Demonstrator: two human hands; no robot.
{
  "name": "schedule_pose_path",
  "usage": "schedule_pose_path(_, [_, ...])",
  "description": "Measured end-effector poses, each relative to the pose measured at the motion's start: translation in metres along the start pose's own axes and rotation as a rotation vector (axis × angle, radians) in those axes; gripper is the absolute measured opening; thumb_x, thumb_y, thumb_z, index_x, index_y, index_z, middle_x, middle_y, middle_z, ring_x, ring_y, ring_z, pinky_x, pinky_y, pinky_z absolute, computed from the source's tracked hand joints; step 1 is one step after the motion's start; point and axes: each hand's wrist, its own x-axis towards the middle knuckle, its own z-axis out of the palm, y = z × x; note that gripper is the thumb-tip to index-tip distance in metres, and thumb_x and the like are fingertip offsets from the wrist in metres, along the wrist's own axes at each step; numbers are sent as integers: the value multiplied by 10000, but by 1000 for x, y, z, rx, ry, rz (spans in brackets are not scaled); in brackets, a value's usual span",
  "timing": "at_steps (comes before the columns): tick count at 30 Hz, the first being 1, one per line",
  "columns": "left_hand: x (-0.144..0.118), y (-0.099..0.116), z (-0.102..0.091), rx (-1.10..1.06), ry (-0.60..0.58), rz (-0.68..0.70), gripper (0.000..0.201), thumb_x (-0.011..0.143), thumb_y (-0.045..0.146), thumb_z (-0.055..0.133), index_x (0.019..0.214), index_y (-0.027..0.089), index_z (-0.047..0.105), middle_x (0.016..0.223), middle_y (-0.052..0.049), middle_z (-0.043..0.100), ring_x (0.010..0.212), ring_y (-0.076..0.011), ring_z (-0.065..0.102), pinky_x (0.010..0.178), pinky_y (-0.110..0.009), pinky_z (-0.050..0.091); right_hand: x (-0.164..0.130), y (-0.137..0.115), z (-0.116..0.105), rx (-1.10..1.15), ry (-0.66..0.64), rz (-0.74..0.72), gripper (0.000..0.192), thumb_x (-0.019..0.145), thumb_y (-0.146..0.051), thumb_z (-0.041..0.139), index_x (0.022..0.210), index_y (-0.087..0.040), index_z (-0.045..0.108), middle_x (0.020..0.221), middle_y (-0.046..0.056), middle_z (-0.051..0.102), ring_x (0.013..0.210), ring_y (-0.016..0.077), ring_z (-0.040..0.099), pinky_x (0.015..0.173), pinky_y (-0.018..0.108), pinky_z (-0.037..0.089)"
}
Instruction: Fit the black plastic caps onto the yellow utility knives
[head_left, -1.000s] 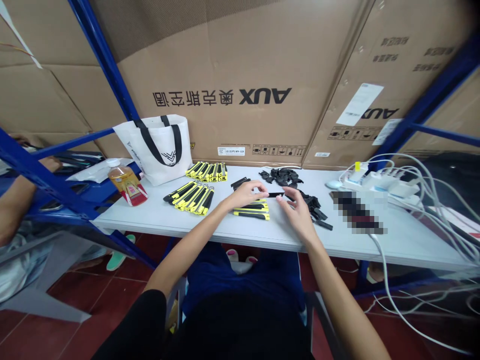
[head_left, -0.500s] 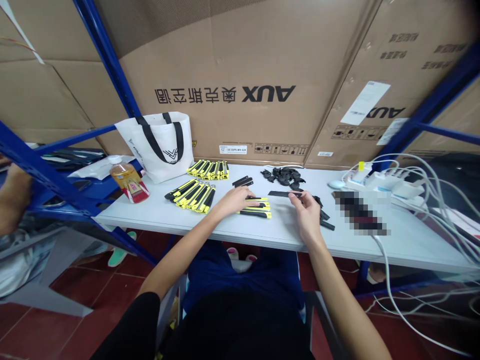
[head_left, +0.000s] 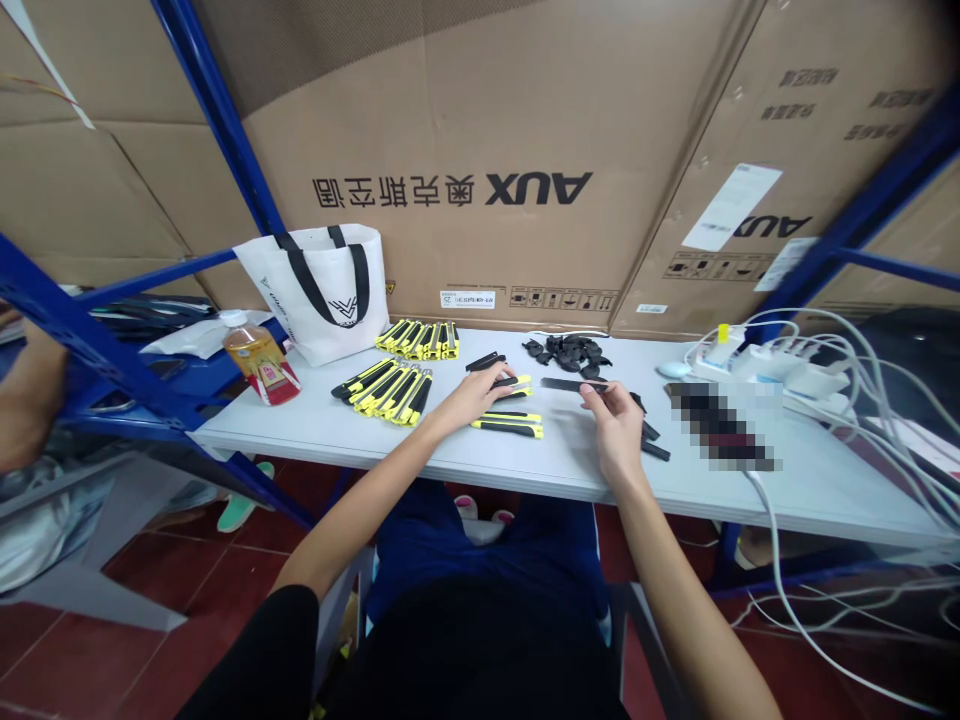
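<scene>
My left hand [head_left: 474, 397] is closed on a yellow-and-black utility knife [head_left: 522, 384], its fingers covering part of it. Just below lie more utility knives [head_left: 510, 430] on the table. My right hand [head_left: 616, 418] pinches a flat black blade [head_left: 561, 384], which points left towards the held knife without touching it. Several black blades [head_left: 484, 362] rest beyond my left hand. More dark strips [head_left: 655, 452] lie beside my right hand, partly covered by it. Small black plastic parts [head_left: 574, 352] form a pile farther back.
Two groups of utility knives, a front one [head_left: 386, 392] and a back one [head_left: 420, 340], lie left. Behind them stand a white bag [head_left: 330, 300] and a drink bottle [head_left: 262, 360]. Power strips with cables [head_left: 802, 370] and a pixelated object [head_left: 724, 425] occupy the right. Another person's arm [head_left: 30, 400] shows far left.
My left hand has moved slightly up and away with one utility knife, lifting it off the others. My right hand still holds the blade, now turned a little.
</scene>
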Motion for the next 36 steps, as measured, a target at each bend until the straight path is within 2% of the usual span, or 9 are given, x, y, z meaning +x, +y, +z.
schedule_pose_path(5, [0,5,0,-77,3,39,370,1122,384,479,1379,202,673,1393,-107,704,1287,-258,657,1135,-358,475,-1,-3,1,16,15,-10,310,841,-508,821,897,-220,720,883,-4,667,872,194,621,824,339,515])
schedule_pose_path(8, [-3,4,2,-5,-33,17,574,1049,528,623,1529,214,591,1490,-143,628,1364,-309,609,1169,-400,461,-1,-6,1,40,18,4,320,829,-511,832,889,-219,715,858,-6,657,854,191,629,813,334,515])
schedule_pose_path(10, [-4,1,3,53,-43,51,701,1005,530,696,1611,232,504,1510,-149,592,1342,-317,622,1151,-409,478,-1,-8,2,62,34,9,329,815,-515,839,881,-219,710,856,-1,662,842,191,633,798,332,519])
schedule_pose_path(16, [-4,-3,0,154,46,206,582,1066,402,624,1613,261,483,1442,-123,654,1321,-295,621,1152,-432,480,-2,-11,3,50,31,-20,328,825,-523,827,904,-224,721,881,6,682,821,187,635,798,334,528])
schedule_pose_path(21, [-6,4,-2,149,73,236,459,1053,391,657,1477,232,589,1377,-110,706,1249,-281,664,1104,-428,515,-6,-13,3,-47,-81,-38,310,871,-515,807,990,-232,766,950,23,727,853,199,647,825,344,526])
schedule_pose_path(27, [-6,4,0,204,41,408,450,1049,382,667,1472,244,610,1425,-101,684,1313,-269,646,1149,-427,494,-9,-10,8,-178,-371,-52,310,938,-548,723,994,-244,752,1101,58,768,1024,261,696,945,410,537])
schedule_pose_path(30, [-7,2,1,250,18,370,473,1055,390,658,1504,254,601,1439,-98,680,1286,-264,662,1140,-420,498,-10,-8,12,-295,-389,-92,351,965,-587,666,1050,-251,719,1150,78,754,1055,283,691,939,437,543])
schedule_pose_path(33, [-7,1,2,280,-10,230,513,1055,402,655,1534,230,589,1466,-121,664,1325,-273,646,1157,-410,487,-11,-4,13,-395,-298,-111,454,962,-630,648,1227,-262,656,1309,117,708,1089,296,678,908,451,555])
schedule_pose_path(36, [-2,-1,2,320,-67,73,525,1039,411,669,1512,186,623,1432,-148,680,1331,-301,641,1157,-413,484,-11,0,12,-442,-252,-127,485,989,-632,594,1294,-256,609,1364,143,681,1099,298,674,894,454,558])
